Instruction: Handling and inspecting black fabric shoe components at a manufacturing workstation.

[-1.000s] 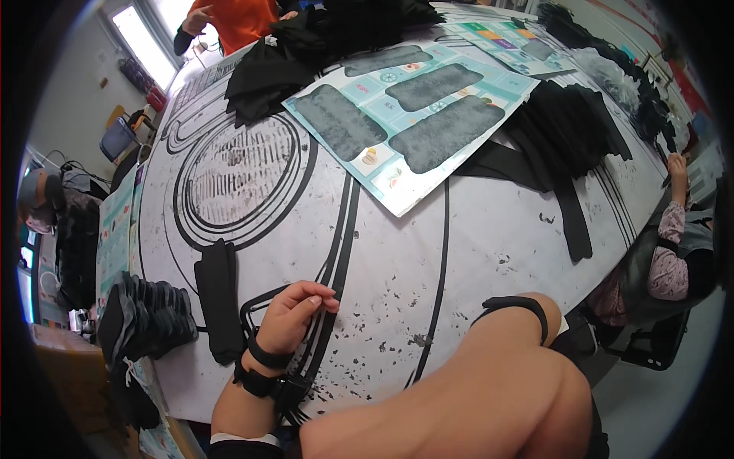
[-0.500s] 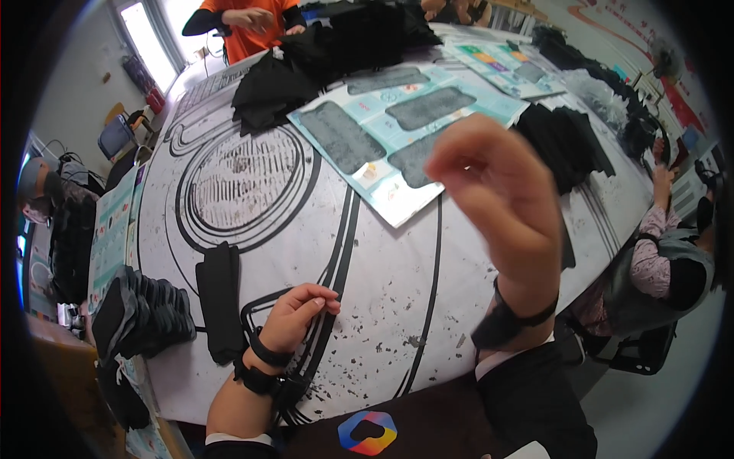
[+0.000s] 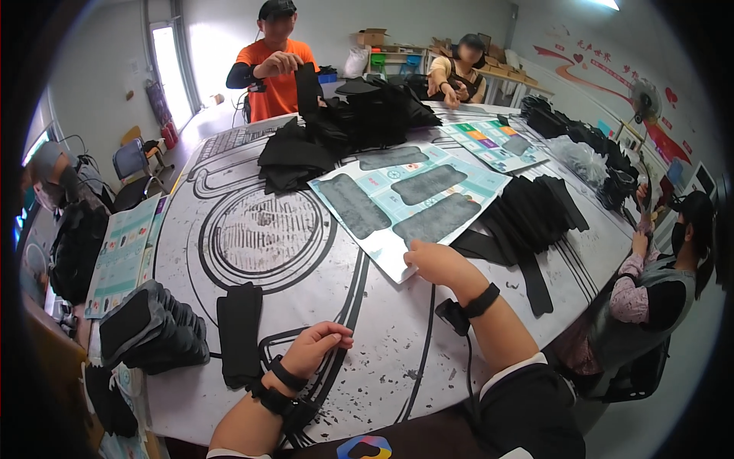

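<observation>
My left hand rests over the near part of the white table, fingers loosely bent and a little apart, nothing in it. Next to it lies a flat stack of black fabric strips. My right hand is closed at the lower right edge of a printed board. Its fingertips touch that edge; whatever they grip is hidden. Several grey fuzzy rectangular pads lie on the board, one of them just beyond my right fingers. To the right of the board, black fabric strips are fanned out.
A leaning stack of grey-edged black pads stands at the left. Beyond the board is a heap of black pieces, where a person in orange holds one up. A second board and a clear plastic bag lie far right; other people sit around.
My right hand has come down from in front of the view to the board's near edge. The view has tilted up. Across the table, the person in orange now holds up a black piece.
</observation>
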{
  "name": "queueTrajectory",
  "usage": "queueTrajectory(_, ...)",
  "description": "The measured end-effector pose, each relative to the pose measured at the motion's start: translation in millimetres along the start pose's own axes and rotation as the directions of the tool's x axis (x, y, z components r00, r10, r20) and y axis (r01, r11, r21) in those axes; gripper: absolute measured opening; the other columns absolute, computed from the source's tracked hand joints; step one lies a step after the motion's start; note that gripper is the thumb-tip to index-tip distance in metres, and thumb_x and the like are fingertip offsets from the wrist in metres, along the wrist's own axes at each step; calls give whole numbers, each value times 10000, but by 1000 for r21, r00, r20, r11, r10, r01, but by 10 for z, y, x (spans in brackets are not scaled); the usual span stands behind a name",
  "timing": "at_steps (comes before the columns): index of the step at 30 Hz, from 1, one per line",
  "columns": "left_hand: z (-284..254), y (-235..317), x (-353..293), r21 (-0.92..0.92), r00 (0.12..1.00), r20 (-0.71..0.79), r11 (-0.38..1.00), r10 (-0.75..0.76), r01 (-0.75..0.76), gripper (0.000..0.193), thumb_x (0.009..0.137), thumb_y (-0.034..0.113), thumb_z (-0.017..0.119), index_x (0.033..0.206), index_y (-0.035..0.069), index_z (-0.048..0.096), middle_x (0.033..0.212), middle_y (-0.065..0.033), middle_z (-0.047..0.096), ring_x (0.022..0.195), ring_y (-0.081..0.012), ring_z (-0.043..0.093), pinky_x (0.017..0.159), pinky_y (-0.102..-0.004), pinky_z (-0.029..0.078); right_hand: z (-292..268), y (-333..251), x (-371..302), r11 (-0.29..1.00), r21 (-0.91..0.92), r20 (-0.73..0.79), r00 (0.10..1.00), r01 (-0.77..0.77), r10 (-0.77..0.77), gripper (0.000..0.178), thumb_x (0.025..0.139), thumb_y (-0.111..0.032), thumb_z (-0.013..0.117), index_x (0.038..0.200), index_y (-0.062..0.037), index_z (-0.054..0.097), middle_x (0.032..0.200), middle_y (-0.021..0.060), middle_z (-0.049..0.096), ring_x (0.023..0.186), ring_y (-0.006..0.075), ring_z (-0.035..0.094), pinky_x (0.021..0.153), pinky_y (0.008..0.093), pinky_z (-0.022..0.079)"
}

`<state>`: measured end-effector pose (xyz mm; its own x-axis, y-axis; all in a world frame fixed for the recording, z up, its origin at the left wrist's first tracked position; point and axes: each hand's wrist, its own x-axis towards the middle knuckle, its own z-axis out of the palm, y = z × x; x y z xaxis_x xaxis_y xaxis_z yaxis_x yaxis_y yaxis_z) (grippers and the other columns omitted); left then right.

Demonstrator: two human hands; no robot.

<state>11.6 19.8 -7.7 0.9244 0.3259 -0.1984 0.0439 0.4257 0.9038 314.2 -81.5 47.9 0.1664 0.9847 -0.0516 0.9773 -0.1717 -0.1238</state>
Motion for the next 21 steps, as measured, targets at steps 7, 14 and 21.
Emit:
queueTrajectory(7,-38,-38,-1,12,1000,1,1000,9,-9,185,921,60,454,1048,-24,559,972,-88,603,933,-156,584,871,-282,461,98,-165,-13,977,-97,-215,954,191,-208,118,700,6,571,807,-43,577,835,92,579,820,285,580,684,374,477)
queueTrajectory(14,-22,-20,5,8,1000,3,1000,7,-7,184,919,55,456,1049,-29,557,969,-91,602,931,-156,584,869,-278,457,109,-116,-107,954,-159,-670,682,254,-293,124,670,-32,593,788,-64,569,778,48,551,707,225,545,645,313,470)
queueTrajectory(21,28,30,4,-10,1000,-24,1000,7,-8,168,921,53,455,1027,-10,568,912,-75,613,885,-147,593,846,-274,464,198,-55,-101,967,-115,-590,767,228,-251,115,674,-40,635,764,-66,568,803,48,555,747,228,541,660,323,473)
